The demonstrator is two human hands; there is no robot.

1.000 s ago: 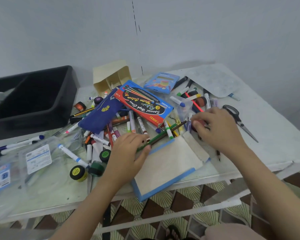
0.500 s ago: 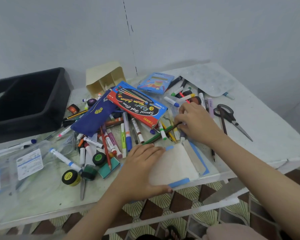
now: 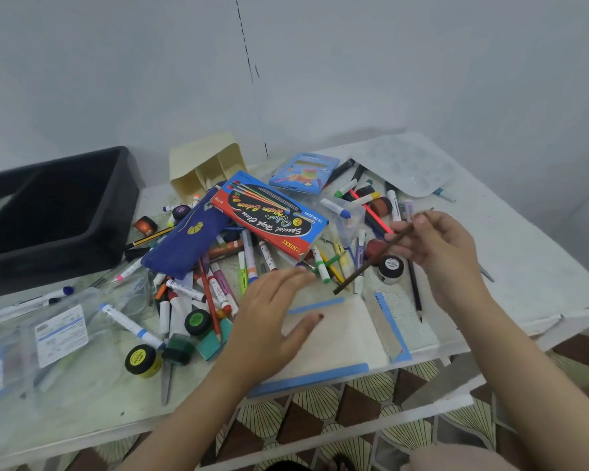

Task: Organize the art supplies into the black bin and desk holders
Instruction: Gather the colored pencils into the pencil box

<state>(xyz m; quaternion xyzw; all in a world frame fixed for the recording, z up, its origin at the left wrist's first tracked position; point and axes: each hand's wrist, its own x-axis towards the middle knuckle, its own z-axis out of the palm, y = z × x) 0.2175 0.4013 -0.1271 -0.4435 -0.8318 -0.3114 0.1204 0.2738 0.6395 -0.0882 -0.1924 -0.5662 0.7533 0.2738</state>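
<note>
A heap of markers, pencils and paint pots (image 3: pixel 238 273) covers the middle of the white table (image 3: pixel 524 260). My right hand (image 3: pixel 436 253) pinches a dark brown pencil (image 3: pixel 371 263) and holds it lifted and slanted above the heap. Over the left part of a white pad with blue edges (image 3: pixel 340 338) my left hand (image 3: pixel 269 321) is spread with straight fingers, holding nothing. The black bin (image 3: pixel 48 212) stands at the far left. A cream desk holder (image 3: pixel 208 164) lies tipped at the back behind a red and blue colour box (image 3: pixel 269 215) and a blue pencil case (image 3: pixel 187 246).
Clear plastic packets (image 3: pixel 55 331) lie at the front left. A small blue box (image 3: pixel 303 171) and a clear paint palette (image 3: pixel 408 168) lie at the back right. Scissors blades (image 3: pixel 487 275) peek out behind my right wrist. The table's front edge runs just below the pad.
My right hand has lifted the brown pencil out of the heap and moved right. My left hand has slid left along the pad and raised its fingers.
</note>
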